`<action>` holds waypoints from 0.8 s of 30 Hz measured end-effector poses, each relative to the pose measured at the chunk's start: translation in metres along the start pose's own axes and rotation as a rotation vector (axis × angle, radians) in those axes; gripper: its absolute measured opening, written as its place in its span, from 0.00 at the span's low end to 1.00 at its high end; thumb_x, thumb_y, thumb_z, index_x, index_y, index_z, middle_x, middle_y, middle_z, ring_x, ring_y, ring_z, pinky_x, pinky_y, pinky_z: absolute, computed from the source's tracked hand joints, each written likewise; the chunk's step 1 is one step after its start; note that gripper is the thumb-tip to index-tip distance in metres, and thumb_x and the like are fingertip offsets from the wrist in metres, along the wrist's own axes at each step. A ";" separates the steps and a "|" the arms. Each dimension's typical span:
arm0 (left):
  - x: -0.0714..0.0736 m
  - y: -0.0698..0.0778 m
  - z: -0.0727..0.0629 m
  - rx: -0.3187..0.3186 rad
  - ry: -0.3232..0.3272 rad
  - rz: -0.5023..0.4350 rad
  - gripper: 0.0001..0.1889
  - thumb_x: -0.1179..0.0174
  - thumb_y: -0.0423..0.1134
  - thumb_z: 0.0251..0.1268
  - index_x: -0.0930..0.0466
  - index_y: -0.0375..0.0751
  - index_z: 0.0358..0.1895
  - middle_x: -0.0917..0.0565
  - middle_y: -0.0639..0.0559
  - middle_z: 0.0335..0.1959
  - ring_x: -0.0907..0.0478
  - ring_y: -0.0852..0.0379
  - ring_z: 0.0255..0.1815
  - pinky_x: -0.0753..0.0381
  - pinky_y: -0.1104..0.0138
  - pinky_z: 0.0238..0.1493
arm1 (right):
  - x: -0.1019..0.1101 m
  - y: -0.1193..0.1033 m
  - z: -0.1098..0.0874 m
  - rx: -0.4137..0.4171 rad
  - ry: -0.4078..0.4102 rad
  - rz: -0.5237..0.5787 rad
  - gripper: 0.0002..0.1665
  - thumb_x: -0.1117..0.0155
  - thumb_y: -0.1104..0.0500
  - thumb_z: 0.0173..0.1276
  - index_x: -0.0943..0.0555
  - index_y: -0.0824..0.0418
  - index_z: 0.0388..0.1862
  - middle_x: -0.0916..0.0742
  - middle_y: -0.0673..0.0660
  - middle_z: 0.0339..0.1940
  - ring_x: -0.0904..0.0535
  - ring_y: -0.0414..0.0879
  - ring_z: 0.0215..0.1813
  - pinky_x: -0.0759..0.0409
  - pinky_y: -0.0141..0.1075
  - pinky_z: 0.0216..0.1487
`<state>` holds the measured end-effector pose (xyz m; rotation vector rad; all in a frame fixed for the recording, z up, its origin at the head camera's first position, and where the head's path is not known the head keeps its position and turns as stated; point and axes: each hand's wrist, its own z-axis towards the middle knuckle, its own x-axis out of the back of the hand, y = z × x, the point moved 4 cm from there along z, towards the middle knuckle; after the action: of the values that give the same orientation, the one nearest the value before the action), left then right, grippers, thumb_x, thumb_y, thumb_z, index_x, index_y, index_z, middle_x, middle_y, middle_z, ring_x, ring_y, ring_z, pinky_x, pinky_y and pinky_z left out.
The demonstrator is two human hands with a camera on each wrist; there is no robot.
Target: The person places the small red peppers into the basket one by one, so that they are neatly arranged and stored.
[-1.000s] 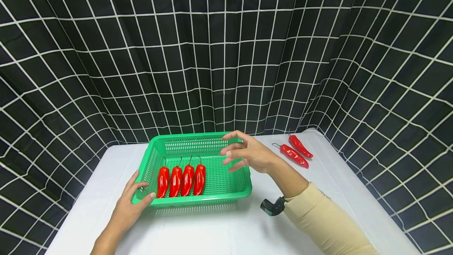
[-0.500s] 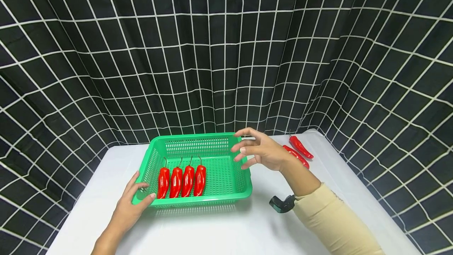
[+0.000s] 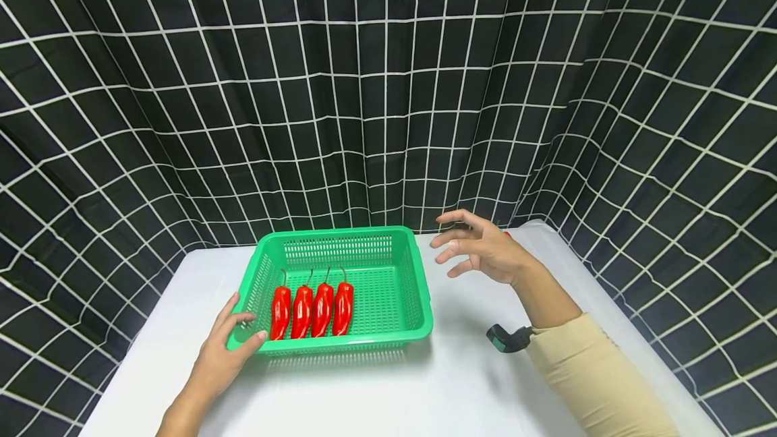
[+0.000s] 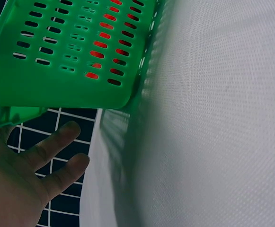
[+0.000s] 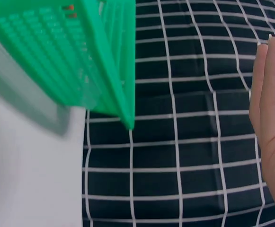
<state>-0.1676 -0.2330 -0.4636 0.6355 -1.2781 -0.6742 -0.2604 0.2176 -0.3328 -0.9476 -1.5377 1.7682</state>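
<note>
Your left hand point(image 3: 224, 349) grips the basket point(image 3: 388, 338) at its near left corner, with the thumb on the near rim and fingers over the left rim; the left wrist view shows two more fingers stretched out, apart from the wall. Your right hand point(image 3: 488, 251) is released and holds nothing: it hangs above the tabletop point(image 3: 364, 396), off the basket's right rim and apart from it, with its fingers spread and slightly bent. In the basket, four red peppers point(image 3: 322, 310) lie side by side, filling the near left part as far as about the middle, their thin stems towards the far rim. The basket stands near the tabletop's far edge, a little left of its middle. A bit of red point(image 3: 506, 233) shows just past your right hand, near the far right corner, too hidden to tell more. Your right arm wears a beige sleeve point(image 3: 595, 376), with a small black device point(image 3: 508, 339) by its cuff. A dark curtain point(image 3: 388, 106) with white grid lines surrounds the far, left and right edges.
</note>
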 end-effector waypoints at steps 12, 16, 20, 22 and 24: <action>0.000 0.000 0.000 0.000 0.002 -0.008 0.21 0.37 0.50 0.64 0.26 0.42 0.54 0.52 0.48 0.77 0.54 0.32 0.73 0.50 0.28 0.58 | 0.037 -0.003 -0.008 0.019 -0.005 0.017 0.29 0.45 0.72 0.67 0.36 0.60 0.66 0.23 0.72 0.55 0.17 0.60 0.46 0.18 0.56 0.41; 0.000 0.000 0.000 -0.003 0.005 -0.004 0.21 0.36 0.50 0.63 0.26 0.42 0.54 0.52 0.47 0.77 0.54 0.32 0.73 0.50 0.29 0.59 | 0.049 -0.003 -0.010 0.036 -0.023 0.024 0.27 0.49 0.73 0.70 0.35 0.59 0.66 0.23 0.72 0.55 0.17 0.60 0.46 0.19 0.56 0.41; 0.000 0.000 0.001 -0.006 0.006 -0.009 0.21 0.36 0.49 0.63 0.26 0.42 0.54 0.52 0.47 0.77 0.53 0.32 0.73 0.49 0.29 0.59 | 0.063 -0.001 -0.012 0.040 -0.009 0.025 0.26 0.51 0.73 0.71 0.34 0.58 0.66 0.23 0.71 0.55 0.17 0.60 0.46 0.19 0.55 0.40; 0.000 -0.001 0.001 -0.004 0.005 -0.011 0.21 0.36 0.49 0.63 0.26 0.42 0.54 0.52 0.48 0.77 0.53 0.32 0.73 0.49 0.29 0.59 | 0.070 0.000 -0.012 0.037 0.002 0.028 0.26 0.52 0.72 0.72 0.34 0.58 0.66 0.23 0.71 0.55 0.17 0.61 0.47 0.20 0.56 0.41; -0.001 -0.002 0.001 -0.003 0.004 -0.013 0.21 0.36 0.49 0.63 0.26 0.42 0.54 0.52 0.48 0.77 0.53 0.32 0.73 0.49 0.29 0.59 | 0.077 0.002 -0.013 0.029 0.019 0.026 0.26 0.51 0.71 0.72 0.34 0.58 0.66 0.22 0.70 0.55 0.17 0.61 0.47 0.22 0.58 0.43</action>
<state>-0.1684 -0.2336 -0.4651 0.6436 -1.2697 -0.6851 -0.2928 0.2873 -0.3452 -0.9714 -1.4902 1.7899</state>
